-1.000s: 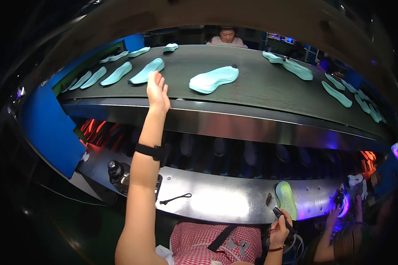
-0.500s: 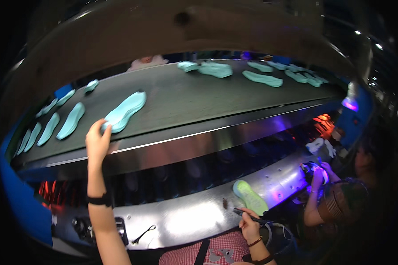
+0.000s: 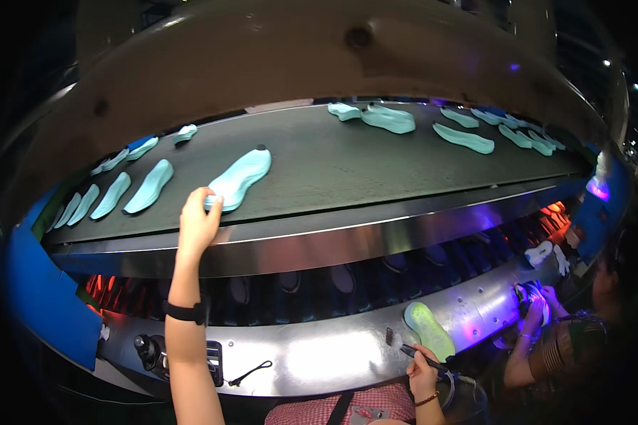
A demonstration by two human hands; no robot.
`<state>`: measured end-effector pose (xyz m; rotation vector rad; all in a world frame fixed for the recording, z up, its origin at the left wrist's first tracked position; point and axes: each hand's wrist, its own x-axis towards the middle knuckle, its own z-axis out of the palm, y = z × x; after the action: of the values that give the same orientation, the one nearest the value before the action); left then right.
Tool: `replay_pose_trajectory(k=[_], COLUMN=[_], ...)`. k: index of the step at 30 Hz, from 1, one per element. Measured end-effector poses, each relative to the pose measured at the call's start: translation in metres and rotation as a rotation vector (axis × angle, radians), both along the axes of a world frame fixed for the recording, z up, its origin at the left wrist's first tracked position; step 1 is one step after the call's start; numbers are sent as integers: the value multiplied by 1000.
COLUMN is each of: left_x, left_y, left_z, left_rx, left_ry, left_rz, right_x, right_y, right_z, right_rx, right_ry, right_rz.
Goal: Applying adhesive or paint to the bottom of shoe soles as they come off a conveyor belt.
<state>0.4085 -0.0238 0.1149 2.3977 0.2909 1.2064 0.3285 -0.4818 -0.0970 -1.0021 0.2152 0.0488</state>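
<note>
Left hand (image 3: 200,221) grips a turquoise shoe sole (image 3: 242,178) at the near edge of the belt (image 3: 326,170)

The left hand's thumb and fingers are closed about the near end of the turquoise shoe sole. It lies aslant on the belt, left of the middle, that end close to the belt's near edge. A dark tab (image 3: 261,148) sits at its far end. Whether the gripped end is lifted cannot be told.

The right hand (image 3: 423,372) is closed round a slim black tool (image 3: 409,350), held like a pen above the near edge of the steel ledge (image 3: 333,358). The tool's tip is near a small brown patch (image 3: 389,336) on the ledge. Just beside it, to the right, a yellow-green shoe sole (image 3: 431,331) lies right of the ledge's middle.

More turquoise soles (image 3: 149,187) lie along the belt's left end, and another group (image 3: 464,139) is spread toward its far right corner. On the ledge, a looped black cord (image 3: 252,373) lies left of the middle, close to the near edge; a black-topped object (image 3: 146,347) stands farther toward the left end. Toward the ledge's right end, a co-worker's hands (image 3: 536,309) are at a purple-lit item too unclear to name, with white gloves (image 3: 539,253) lying beyond.
</note>
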Motion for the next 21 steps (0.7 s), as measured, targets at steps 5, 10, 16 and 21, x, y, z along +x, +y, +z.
replay_pose_trajectory(k=[5,10,16,21], left_x=[-5,-28,-86,-122], left_y=[-3,-15,-65,-62], left_z=[2,8,-29,-64], left_rx=[-88,-125,-552,-1453], left_ry=[37,-134,-757,-146], left_rz=[-18,-202,-305,-764], right_x=[-5,-11,-11,-11], right_y=[3,3,3,-5], right_z=[5,8,7,4], right_rx=[-6,-18,-24,-2], right_ry=[23,32,14,-40], right_rz=[-21,-65,-64,37])
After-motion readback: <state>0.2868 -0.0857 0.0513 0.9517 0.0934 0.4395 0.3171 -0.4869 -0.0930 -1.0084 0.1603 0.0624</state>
